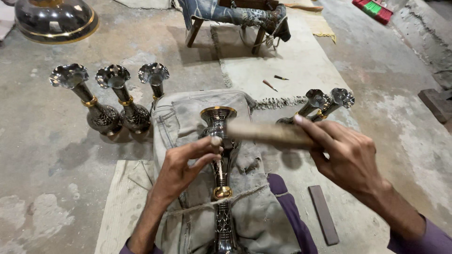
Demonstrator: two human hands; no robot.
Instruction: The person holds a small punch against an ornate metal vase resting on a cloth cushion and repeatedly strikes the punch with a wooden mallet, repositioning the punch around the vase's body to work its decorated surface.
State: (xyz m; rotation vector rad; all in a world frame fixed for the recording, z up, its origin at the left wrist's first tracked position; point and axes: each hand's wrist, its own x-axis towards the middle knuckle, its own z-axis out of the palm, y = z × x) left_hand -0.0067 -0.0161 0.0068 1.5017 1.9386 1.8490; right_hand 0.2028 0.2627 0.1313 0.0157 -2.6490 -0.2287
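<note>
Left hand (181,164) pinches small punch (216,141) on vase (220,155), axis running frame-vertical; right hand (348,157) grips wooden mallet (268,133) just right.

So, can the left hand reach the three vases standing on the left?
Probably yes. The left hand is busy holding a small tool on the lying vase, but the floor toward the three vases looks free.

Three fluted metal vases (115,101) stand on the concrete floor (52,155) at left, two more vases (325,104) at right. A wooden stool (226,21), a broom (374,9) and a flat dark bar (323,214) lie nearby.
</note>
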